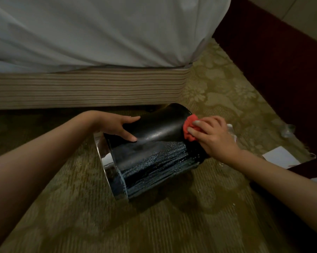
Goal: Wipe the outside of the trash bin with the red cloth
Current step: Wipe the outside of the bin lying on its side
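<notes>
A black trash bin (154, 154) with a shiny chrome rim lies tilted on its side on the carpet, its rim toward the lower left. Its lower flank looks wet and streaked. My left hand (121, 127) rests on the bin's upper side with straight fingers, steadying it. My right hand (211, 136) grips a bunched red cloth (189, 128) and presses it against the bin's far end near the base. Part of the cloth is hidden under my fingers.
A bed with a white sheet (99, 33) and a striped base (84, 88) runs across just behind the bin. Patterned carpet (217, 88) covers the floor. White paper (279, 157) and a dark red strip (281, 70) lie to the right.
</notes>
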`<state>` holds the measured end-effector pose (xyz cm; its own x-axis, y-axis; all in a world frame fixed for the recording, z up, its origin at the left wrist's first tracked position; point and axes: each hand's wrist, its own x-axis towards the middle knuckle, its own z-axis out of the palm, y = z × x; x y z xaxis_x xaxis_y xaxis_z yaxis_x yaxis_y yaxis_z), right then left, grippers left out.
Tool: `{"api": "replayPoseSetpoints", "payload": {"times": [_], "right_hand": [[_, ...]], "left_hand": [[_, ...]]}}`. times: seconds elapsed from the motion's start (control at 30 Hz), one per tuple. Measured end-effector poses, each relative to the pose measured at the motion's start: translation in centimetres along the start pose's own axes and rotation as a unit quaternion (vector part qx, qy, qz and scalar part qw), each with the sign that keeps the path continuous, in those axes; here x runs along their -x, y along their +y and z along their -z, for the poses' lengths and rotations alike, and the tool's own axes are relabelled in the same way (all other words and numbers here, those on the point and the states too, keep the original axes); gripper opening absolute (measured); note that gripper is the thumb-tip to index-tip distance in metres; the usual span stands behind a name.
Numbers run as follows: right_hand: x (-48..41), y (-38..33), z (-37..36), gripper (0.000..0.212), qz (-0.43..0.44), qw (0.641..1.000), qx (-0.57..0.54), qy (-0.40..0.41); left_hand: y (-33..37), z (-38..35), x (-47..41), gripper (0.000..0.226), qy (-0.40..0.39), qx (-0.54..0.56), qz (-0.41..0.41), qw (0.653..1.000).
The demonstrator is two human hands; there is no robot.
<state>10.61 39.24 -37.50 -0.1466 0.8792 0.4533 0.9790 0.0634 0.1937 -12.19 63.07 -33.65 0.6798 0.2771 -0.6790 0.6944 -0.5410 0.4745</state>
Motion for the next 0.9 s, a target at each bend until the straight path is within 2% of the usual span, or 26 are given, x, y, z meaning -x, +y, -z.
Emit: {"api": "replayPoseSetpoints", "payload": {"times": [0.1, 0.17, 0.23, 0.3, 0.37, 0.5, 0.6, 0.73, 0.83, 0.9], "right_hand": [[-2.7, -1.9, -0.6, 0.038, 0.03, 0.999, -0.014, 0.026], [-4.6, -2.9, -0.7, 0.032, 0.075, 0.997, -0.017, 0.014], [-5.7, -3.4, -0.7, 0.033, 0.102, 0.993, -0.023, -0.048], [-5.7, -2.9, -0.7, 0.042, 0.077, 0.985, -0.057, -0.145], [-4.9, -1.8, -0.5, 0.047, 0.045, 0.976, -0.091, -0.192], [-1.3, 0.5, 0.4, 0.041, 0.038, 0.978, -0.123, -0.164], [0.3, 1.2, 1.1, 0.039, 0.058, 0.983, -0.101, -0.14], [-3.3, -2.3, -0.1, 0.03, 0.109, 0.982, -0.125, -0.089], [-6.5, -5.2, -1.3, 0.03, 0.154, 0.972, -0.156, -0.084], [-6.4, -4.3, -1.0, 0.032, 0.166, 0.97, -0.153, -0.093]], "left_hand": [[-0.1, 0.3, 0.0, 0.094, 0.0, 0.007, 0.003, 1.0], [0.0, 0.3, -0.1, 0.094, -0.003, 0.008, 0.008, 1.0], [0.1, 0.1, -0.1, 0.094, 0.002, 0.005, 0.004, 1.0], [0.0, 0.1, -0.1, 0.093, 0.008, 0.009, 0.0, 1.0], [0.1, 0.1, 0.0, 0.093, 0.006, 0.013, -0.003, 1.0], [0.3, -0.1, 0.3, 0.092, 0.001, 0.013, -0.006, 1.0], [0.3, -0.1, 0.4, 0.092, 0.004, 0.008, -0.011, 1.0], [0.5, -0.1, 0.4, 0.092, 0.01, 0.003, -0.01, 1.0], [0.5, -0.4, 0.4, 0.091, 0.023, 0.003, -0.02, 1.0], [0.5, -0.4, 0.5, 0.09, 0.02, 0.011, -0.019, 1.0]]}}
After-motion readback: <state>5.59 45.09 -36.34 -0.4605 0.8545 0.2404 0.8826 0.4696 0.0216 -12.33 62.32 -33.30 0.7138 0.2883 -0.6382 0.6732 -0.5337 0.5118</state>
